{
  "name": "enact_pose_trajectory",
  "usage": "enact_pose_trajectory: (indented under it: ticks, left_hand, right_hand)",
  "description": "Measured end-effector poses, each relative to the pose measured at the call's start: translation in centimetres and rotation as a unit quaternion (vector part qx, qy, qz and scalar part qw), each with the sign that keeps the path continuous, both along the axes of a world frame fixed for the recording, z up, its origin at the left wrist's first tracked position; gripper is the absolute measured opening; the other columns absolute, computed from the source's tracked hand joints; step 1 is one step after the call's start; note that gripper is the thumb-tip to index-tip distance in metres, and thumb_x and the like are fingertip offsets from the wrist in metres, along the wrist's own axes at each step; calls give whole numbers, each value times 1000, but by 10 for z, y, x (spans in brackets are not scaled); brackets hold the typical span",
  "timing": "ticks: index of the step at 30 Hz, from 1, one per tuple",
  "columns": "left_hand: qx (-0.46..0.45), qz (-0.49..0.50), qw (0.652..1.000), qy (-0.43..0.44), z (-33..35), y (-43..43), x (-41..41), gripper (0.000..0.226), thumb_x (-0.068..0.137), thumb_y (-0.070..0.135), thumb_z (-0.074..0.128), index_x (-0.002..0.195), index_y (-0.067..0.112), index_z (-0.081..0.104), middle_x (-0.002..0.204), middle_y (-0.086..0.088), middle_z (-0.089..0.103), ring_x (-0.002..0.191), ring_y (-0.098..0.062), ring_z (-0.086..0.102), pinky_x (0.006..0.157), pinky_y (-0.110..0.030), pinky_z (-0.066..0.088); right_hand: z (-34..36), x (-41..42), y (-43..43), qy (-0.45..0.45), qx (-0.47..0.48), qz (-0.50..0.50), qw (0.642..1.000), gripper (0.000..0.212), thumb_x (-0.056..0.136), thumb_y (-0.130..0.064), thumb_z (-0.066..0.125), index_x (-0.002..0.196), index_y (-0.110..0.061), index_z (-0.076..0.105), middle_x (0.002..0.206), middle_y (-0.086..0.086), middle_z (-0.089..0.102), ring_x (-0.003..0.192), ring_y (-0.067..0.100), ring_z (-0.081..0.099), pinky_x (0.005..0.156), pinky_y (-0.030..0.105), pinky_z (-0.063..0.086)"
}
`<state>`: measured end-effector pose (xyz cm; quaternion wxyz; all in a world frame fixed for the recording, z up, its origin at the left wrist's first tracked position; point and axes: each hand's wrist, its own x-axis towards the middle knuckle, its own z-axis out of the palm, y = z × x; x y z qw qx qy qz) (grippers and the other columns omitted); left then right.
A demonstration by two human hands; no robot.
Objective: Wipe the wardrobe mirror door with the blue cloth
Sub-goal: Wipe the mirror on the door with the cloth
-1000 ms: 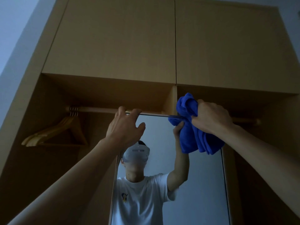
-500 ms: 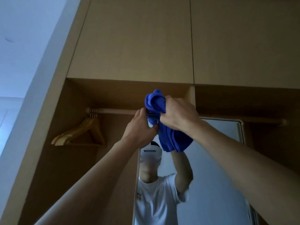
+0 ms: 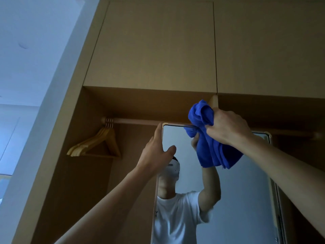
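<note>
The tall mirror door stands open in front of the wooden wardrobe, and a person in a white shirt is reflected in it. My right hand is shut on the bunched blue cloth, which is pressed over the mirror's top edge near its middle and hangs down onto the glass. My left hand rests against the mirror's upper left edge, fingers straight along the frame and thumb spread onto the glass.
A wooden rail runs behind the mirror's top, with several wooden hangers at its left end. Closed upper cabinet doors sit above. A white wall lies to the left.
My right hand slid the cloth rightward along the mirror's top edge, away from the corner. My left hand loosened from the top corner and now lies flat on the left edge.
</note>
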<state>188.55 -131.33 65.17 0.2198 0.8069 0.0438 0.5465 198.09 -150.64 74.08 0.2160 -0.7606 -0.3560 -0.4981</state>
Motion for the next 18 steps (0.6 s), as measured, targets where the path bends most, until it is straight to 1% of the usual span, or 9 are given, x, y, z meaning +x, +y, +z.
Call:
enact_pose_trajectory:
  ticks: [3,4,6,9,12,14,16,18]
  left_hand:
    - [-32,-26,999,-19,-6,-2,-1,74,92,35,63,154,41,21,125,1,68,106,-26,69,91,-51,58]
    - [-37,-28,999,-17,-7,-3,-1,71,92,35,63,152,41,25,121,2,68,105,-25,69,90,-50,58]
    - [-41,-37,998,-10,-10,-4,-3,71,92,34,63,153,43,25,118,3,69,105,-25,68,89,-49,59]
    - [-44,-38,998,2,-17,-4,-5,78,92,34,61,157,44,18,127,-5,68,103,-24,69,90,-47,58]
    - [-43,-29,999,10,-26,-2,-5,81,93,37,61,159,40,15,133,-4,65,113,-24,66,94,-46,56]
    - [-46,-29,998,8,-33,-1,-5,81,93,38,60,160,39,15,136,-3,63,119,-25,63,96,-46,55]
    - [-54,-25,998,9,-38,-1,-3,83,93,38,60,161,38,14,135,-6,63,120,-27,62,94,-42,54]
    - [-65,-25,998,5,-40,-1,-1,82,93,38,60,161,36,16,131,-10,65,117,-28,63,83,-34,50]
  right_hand:
    - [1,-7,9,-5,-2,-1,1000,17,87,-30,60,90,-18,48,69,2,57,58,21,57,51,29,38]
    - [2,-11,14,-9,-4,6,1000,17,87,-30,60,89,-18,48,69,2,57,57,21,57,52,29,38]
    - [2,-19,28,-21,-12,21,999,18,88,-30,60,94,-17,49,70,1,56,58,20,56,52,29,39]
    - [1,-32,52,-43,-22,58,997,19,89,-30,60,98,-17,49,71,-1,56,58,17,54,52,28,37]
    - [2,-43,70,-67,-36,87,993,19,87,-28,60,96,-17,48,69,-2,54,57,17,53,54,30,41]
    - [2,-47,76,-81,-45,98,991,19,86,-24,62,95,-17,47,69,-3,51,58,16,50,54,30,40]
    - [-2,-51,81,-105,-58,103,987,22,83,-21,63,98,-18,48,72,-5,50,68,20,52,58,31,39]
    - [-9,-54,84,-140,-75,98,982,28,80,-21,66,104,-18,51,84,-3,54,87,24,54,64,34,37]
